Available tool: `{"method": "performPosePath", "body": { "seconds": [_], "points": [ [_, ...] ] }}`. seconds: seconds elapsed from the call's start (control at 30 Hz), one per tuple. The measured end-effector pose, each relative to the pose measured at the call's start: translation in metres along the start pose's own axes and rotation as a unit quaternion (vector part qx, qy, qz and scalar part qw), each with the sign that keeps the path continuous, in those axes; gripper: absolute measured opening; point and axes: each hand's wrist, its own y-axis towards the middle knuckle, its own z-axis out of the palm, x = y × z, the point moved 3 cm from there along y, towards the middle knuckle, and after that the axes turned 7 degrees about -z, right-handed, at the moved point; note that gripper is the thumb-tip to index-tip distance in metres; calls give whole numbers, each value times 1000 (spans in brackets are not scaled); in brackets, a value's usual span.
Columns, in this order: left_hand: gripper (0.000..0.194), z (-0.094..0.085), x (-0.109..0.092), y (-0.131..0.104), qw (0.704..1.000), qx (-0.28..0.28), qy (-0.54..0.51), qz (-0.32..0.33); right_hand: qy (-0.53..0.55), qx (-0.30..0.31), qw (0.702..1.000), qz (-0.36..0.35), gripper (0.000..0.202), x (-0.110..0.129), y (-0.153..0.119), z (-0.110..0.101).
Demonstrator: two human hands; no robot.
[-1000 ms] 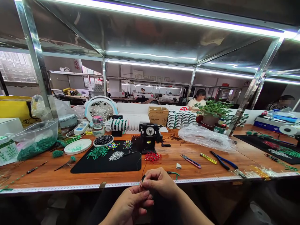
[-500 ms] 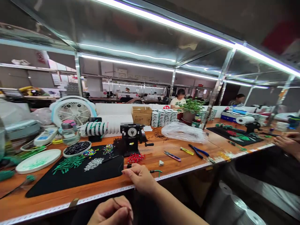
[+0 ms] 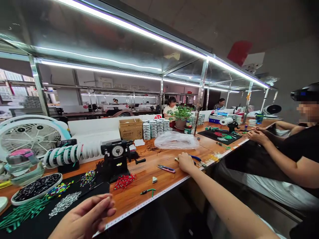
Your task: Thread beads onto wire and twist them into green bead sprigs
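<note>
My left hand (image 3: 87, 215) is in the foreground over the bench's front edge, thumb and fingertips pinched together; whatever is between them is too small to make out. Further right, my right hand (image 3: 185, 162) rests on the bench with curled fingers over a small yellow tool (image 3: 176, 159), most of it hidden. Blue-handled pliers (image 3: 195, 158) lie right beside that hand. To its left are thread snips (image 3: 166, 168) and a small white piece (image 3: 154, 180). A short green cord with a black end (image 3: 149, 192) lies near the edge.
A black winding machine (image 3: 117, 159) with white spools stands left of centre. Red beaded pieces (image 3: 124, 181), a bowl of black beads (image 3: 37, 187) and green cords (image 3: 27, 209) are nearby. Behind lies a plastic-wrapped coil (image 3: 176, 141). A co-worker (image 3: 296, 146) sits at the right.
My view has turned right. My right hand has gone from the black mat's edge to the yellow tool by the pliers. My left hand has risen; the dark cord seen in it is no longer discernible.
</note>
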Motion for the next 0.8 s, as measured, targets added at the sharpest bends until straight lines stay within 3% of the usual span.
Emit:
{"method": "performPosePath", "body": {
  "seconds": [0.13, 0.3, 0.4, 0.53, 0.67, 0.8],
  "points": [
    [48, 52, -31, 5, 995, 82, -47, 17, 70, 32, 997, 12, 27, -2, 8, -4],
    [45, 84, -34, 31, 985, 132, -108, 19, 245, 15, 969, -15, 19, 30, -6, -13],
    [48, 101, -32, 39, 986, 125, -105, 46, 391, 64, 917, -52, 23, 73, -32, -10],
    [44, 121, -29, 46, 983, 142, -80, 80, 564, 152, 807, -83, 40, 124, -60, -5],
    [40, 132, -23, 55, 983, 153, -64, 74, 666, 164, 724, -75, 42, 136, -65, -3],
    [43, 137, -19, 61, 982, 161, -61, 76, 710, 152, 686, -51, 41, 129, -62, 2]
  ]
}}
